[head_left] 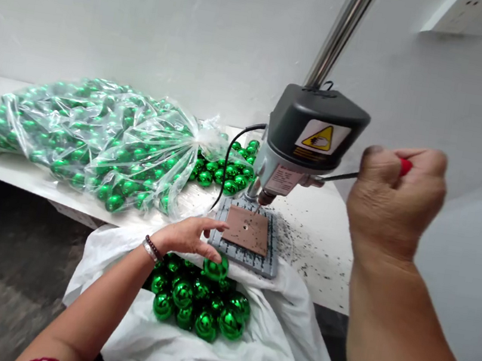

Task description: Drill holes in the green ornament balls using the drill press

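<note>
Taking the middle of the view as the dial's centre, a white table (332, 233) runs across it, and toward 9 o'clock it bears a clear plastic bag (138, 144), gathered at its neck and packed with shiny green balls. White cloth (281, 337) spreads at 6 o'clock. The drill press (316, 128) stands at 2 o'clock. A heap of loose green balls (201, 289) lies on the cloth, between 6 and 7. At 3 o'clock, the right hand (396, 198) is clenched around the end of the press's lever (341, 176). Toward 7, the left hand (190, 236) is open, fingers spread toward the brown board (255, 237) below the bit. One green ball (215, 268) sits right under its thumb at 6; whether they touch, I cannot tell. Dark chips (292, 245) are scattered around 4 o'clock.
</note>
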A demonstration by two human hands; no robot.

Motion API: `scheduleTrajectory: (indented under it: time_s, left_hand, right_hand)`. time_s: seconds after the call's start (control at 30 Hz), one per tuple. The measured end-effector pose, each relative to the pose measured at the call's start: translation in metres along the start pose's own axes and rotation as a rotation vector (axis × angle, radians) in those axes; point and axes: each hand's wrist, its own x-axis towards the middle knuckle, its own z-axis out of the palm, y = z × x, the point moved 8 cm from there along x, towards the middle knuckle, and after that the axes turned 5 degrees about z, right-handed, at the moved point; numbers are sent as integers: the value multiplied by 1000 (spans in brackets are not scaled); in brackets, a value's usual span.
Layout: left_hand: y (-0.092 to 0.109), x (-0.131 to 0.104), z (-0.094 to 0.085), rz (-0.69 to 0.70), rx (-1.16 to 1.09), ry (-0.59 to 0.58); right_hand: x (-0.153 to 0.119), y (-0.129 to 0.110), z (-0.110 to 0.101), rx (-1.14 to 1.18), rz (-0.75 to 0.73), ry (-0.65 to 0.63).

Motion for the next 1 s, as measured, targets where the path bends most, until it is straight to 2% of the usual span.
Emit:
scheduleTrajectory:
  time_s: [0.07,0.13,0.23,0.3,0.37,0.5,0.6,0.67,0.73,0.83,0.9,1.0]
  left_hand:
    - [-8,5,-15,-29,3,109]
    - [-19,16,-35,-88,0,282]
    - [-44,30,-64,-343,84,526]
    - [-54,31,-80,-507,199,633]
    - [-55,26,-93,-581,291,712]
    - [-40,1,-118,-543,497,862]
    - [-43,-28,-130,-568,599,881]
    - [-57,-45,-130,-649,631,805]
    - [-73,-56,-122,-695,634,678]
    - [-80,-57,-105,-615,684,530]
    - [-76,-58,-96,-572,723,500]
    - [-71,-67,-89,-571,746,529]
  right_hand:
    - [1,1,0,-13,-6,22]
    - [2,0,0,-17,-3,35]
    - [3,-1,-1,-27,54,27]
    - [3,-1,0,-52,119,-8]
    - [2,-1,1,-72,168,-36]
    - [1,-3,-1,-22,154,-7]
    - [-1,0,-2,0,106,19]
    - [-4,4,-1,7,61,29]
    - [-7,8,-3,34,-15,66]
    - [-13,11,-8,57,-121,141]
    - [-14,12,-9,40,-146,157]
    - [-12,12,-7,13,-142,136]
